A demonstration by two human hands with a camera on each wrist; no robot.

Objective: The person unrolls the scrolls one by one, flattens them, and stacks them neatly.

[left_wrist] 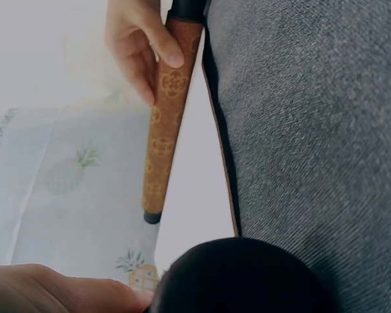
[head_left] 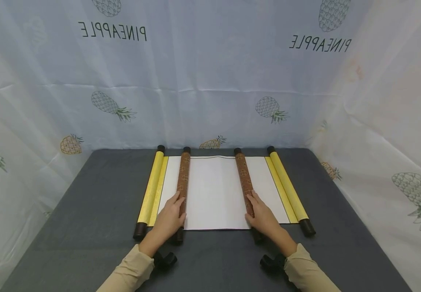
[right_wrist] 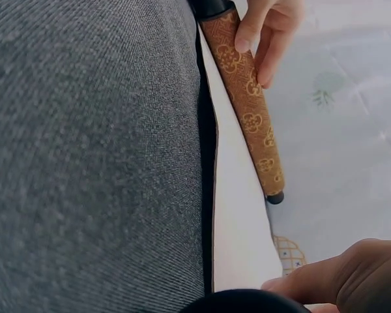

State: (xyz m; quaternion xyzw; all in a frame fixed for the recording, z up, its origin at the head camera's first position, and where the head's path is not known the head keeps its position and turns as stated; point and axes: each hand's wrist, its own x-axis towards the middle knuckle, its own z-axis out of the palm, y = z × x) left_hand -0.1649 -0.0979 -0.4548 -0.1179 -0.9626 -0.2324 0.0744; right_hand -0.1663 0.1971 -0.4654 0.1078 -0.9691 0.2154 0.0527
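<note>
A brown patterned scroll roller [head_left: 182, 174] with black end knobs lies lengthwise, and my left hand [head_left: 167, 217] grips its near half. Further right, my right hand [head_left: 263, 215] holds a matching brown roller [head_left: 244, 174], thumb and fingers on either side of it. White paper [head_left: 215, 194] stretches between these two rollers. Its near edge is a little raised in the right wrist view, where the left-hand roller [right_wrist: 251, 117] also appears. Across in the left wrist view is the right-hand roller [left_wrist: 163, 137]. Black knobs hide part of the grip in both wrist views.
Yellow rollers with black knobs lie outside the brown ones, one at left [head_left: 152, 186] and one at right [head_left: 288, 186], with yellow-bordered white paper beside them. Everything rests on a dark grey cloth [head_left: 68, 227]. A pineapple-print curtain [head_left: 210, 81] hangs behind and at both sides.
</note>
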